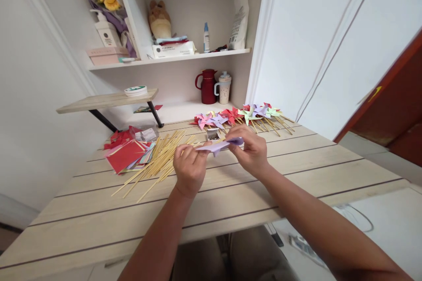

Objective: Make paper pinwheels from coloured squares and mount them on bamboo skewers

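Observation:
Both hands hold a folded piece of lilac paper point(220, 145) above the wooden table point(296, 162). My left hand point(189, 169) pinches its left end with curled fingers. My right hand point(249, 149) grips its right end between thumb and fingers. Just behind the paper sits a small metal box point(213, 134). A heap of thin wooden sticks point(158, 160) lies left of my left hand. Finished paper pinwheels point(240, 116) on sticks lie in a row at the table's far edge.
A stack of coloured paper squares point(127, 153), red on top, lies at the left. A raised wooden shelf point(105, 101) carries a white tape roll point(136, 91). A red jug point(207, 86) and a cup point(224, 88) stand at the back. Upper shelves hold bottles and boxes.

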A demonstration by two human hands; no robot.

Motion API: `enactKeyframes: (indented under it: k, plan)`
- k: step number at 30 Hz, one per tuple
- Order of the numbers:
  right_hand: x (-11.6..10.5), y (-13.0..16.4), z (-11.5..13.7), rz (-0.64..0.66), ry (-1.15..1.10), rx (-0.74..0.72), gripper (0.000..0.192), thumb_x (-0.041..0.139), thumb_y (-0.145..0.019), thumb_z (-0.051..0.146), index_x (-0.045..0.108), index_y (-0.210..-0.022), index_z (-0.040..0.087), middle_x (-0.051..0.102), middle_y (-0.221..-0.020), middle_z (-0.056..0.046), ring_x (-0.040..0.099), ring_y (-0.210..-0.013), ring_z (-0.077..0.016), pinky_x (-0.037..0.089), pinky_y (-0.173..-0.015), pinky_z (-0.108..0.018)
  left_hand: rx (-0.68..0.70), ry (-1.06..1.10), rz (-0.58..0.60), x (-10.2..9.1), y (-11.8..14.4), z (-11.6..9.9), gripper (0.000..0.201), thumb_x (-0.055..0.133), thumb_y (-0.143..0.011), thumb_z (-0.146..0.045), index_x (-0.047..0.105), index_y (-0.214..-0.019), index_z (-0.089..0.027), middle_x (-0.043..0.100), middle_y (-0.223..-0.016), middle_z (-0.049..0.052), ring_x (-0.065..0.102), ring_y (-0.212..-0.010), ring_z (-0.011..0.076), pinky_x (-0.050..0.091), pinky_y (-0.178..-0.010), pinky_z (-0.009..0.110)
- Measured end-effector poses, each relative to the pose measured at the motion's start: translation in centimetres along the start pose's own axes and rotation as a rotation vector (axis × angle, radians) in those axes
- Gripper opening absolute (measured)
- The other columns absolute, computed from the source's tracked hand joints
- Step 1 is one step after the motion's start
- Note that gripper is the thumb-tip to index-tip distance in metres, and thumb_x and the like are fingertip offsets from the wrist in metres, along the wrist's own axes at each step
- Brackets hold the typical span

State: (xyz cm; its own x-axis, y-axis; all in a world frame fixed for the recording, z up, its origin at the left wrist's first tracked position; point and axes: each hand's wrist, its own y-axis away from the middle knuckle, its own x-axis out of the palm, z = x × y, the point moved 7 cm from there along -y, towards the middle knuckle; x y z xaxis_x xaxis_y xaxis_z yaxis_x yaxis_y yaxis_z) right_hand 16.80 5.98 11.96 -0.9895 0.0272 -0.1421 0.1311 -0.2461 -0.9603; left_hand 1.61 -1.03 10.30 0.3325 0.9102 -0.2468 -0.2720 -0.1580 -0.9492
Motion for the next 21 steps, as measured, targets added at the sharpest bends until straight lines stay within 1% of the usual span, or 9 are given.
enactKeyframes:
  k: [6,9,13,15,19,21]
  plan:
    - [0.0,0.1,-0.4,-0.019,-0.015,0.048,0.009,0.066,-0.088,0.017,0.069,-0.087,0.025,0.068,-0.077,-0.004,0.065,-0.078,-0.0214,0.054,-0.075,-0.040,0.029,0.011,0.002,0.1,-0.1,-0.2,0.021,0.057,-0.094,-0.009,0.074,-0.102,-0.019,0.074,-0.076,0.004,0.060,-0.066,0.0162,0.044,-0.076,0.035]
    - [0.0,0.2,-0.5,-0.026,-0.017,0.056,0.008,0.066,-0.088,0.018,0.068,-0.086,0.025,0.068,-0.077,-0.004,0.064,-0.078,-0.0216,0.055,-0.077,-0.041,0.038,0.013,0.018,0.2,-0.1,-0.3,0.020,0.056,-0.096,-0.010,0.073,-0.100,-0.020,0.073,-0.074,0.003,0.060,-0.065,0.0155,0.043,-0.076,0.034]
    - [0.0,0.4,-0.8,-0.041,-0.025,0.068,0.007,0.068,-0.087,0.017,0.068,-0.086,0.024,0.067,-0.077,-0.003,0.064,-0.078,-0.0211,0.055,-0.077,-0.041,0.016,0.020,0.028,0.3,0.0,-0.2,0.020,0.056,-0.096,-0.013,0.073,-0.100,-0.021,0.073,-0.073,0.002,0.061,-0.064,0.0153,0.043,-0.077,0.035]
    - [-0.1,0.6,-1.1,-0.063,-0.060,0.084,0.010,0.071,-0.086,0.017,0.067,-0.090,0.025,0.068,-0.081,-0.003,0.065,-0.080,-0.0211,0.056,-0.076,-0.039,0.017,0.022,0.015,0.2,0.0,-0.2,0.020,0.057,-0.096,-0.012,0.073,-0.103,-0.021,0.074,-0.076,0.003,0.062,-0.065,0.0154,0.043,-0.079,0.035]
    - [-0.1,0.9,-1.3,-0.081,-0.085,0.124,0.027,0.072,-0.086,0.017,0.067,-0.110,0.028,0.071,-0.090,-0.003,0.066,-0.083,-0.0209,0.056,-0.074,-0.037,0.032,0.015,0.013,0.0,0.1,-0.2,0.025,0.059,-0.095,-0.012,0.072,-0.113,-0.022,0.077,-0.084,0.004,0.063,-0.069,0.0156,0.042,-0.083,0.036]
    - [0.0,0.7,-1.0,-0.052,-0.045,0.107,0.025,0.070,-0.087,0.018,0.069,-0.110,0.028,0.071,-0.088,-0.004,0.066,-0.083,-0.0211,0.056,-0.075,-0.038,0.044,0.003,0.011,0.0,0.1,-0.1,0.027,0.059,-0.095,-0.012,0.071,-0.117,-0.022,0.078,-0.084,0.003,0.064,-0.069,0.0157,0.043,-0.084,0.036]
